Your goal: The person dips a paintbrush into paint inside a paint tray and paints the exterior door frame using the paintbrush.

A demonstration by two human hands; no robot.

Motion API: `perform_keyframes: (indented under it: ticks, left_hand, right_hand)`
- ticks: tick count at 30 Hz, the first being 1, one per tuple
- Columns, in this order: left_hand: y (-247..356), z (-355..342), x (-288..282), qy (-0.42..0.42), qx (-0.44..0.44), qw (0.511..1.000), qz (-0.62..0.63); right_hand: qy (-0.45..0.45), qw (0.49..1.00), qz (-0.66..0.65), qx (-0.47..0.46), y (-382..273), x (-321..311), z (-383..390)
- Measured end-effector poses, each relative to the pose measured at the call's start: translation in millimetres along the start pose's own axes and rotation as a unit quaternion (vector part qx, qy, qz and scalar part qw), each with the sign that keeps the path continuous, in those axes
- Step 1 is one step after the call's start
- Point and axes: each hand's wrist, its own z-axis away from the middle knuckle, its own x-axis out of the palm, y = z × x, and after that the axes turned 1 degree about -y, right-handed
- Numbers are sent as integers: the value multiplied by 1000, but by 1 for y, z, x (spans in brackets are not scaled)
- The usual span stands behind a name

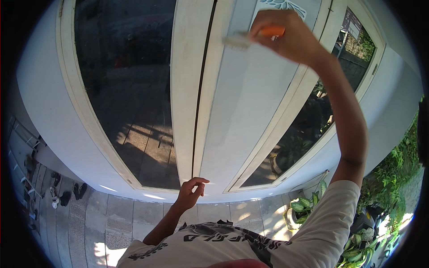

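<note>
My right hand [286,35] is raised high and closed round the orange handle of a paintbrush [237,41]. The brush points left, its bristles blurred against a pale blue-grey wall panel [246,102]; whether they touch it I cannot tell. Slightly darker patches show on the panel below. A white leaf-patterned grille [286,8] sits just above this hand, partly hidden by it. Low down, my left hand [192,192] hangs in front of the wall's foot with its fingers loosely bent and apart, and I see nothing in it.
Cream-framed glass panes flank the panel: a large dark one [127,85] on the left, another [295,138] on the right. A potted plant [301,210] stands at lower right. Shoes [65,196] and a ladder [22,156] are at far left on the paved floor [134,223].
</note>
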Motion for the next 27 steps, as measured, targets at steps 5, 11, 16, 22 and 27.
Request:
perform_keyframes:
  ticks: [5,11,16,22,27]
  left_hand:
    - [2,-2,4,-8,-1,1000,-6]
    - [8,2,-1,7,-5,1000,-13]
    - [4,2,-1,2,5,1000,0]
    - [8,2,-2,3,15,1000,-13]
    - [5,2,-1,1,13,1000,-23]
  right_hand:
    - [210,962,173,-36,35,-82,-49]
    - [139,963,188,-131,36,-39,-39]
    - [10,986,135,-96,-21,22,26]
    - [-109,991,-76,2,-35,27,27]
    - [-35,990,-26,132,17,-47,-41]
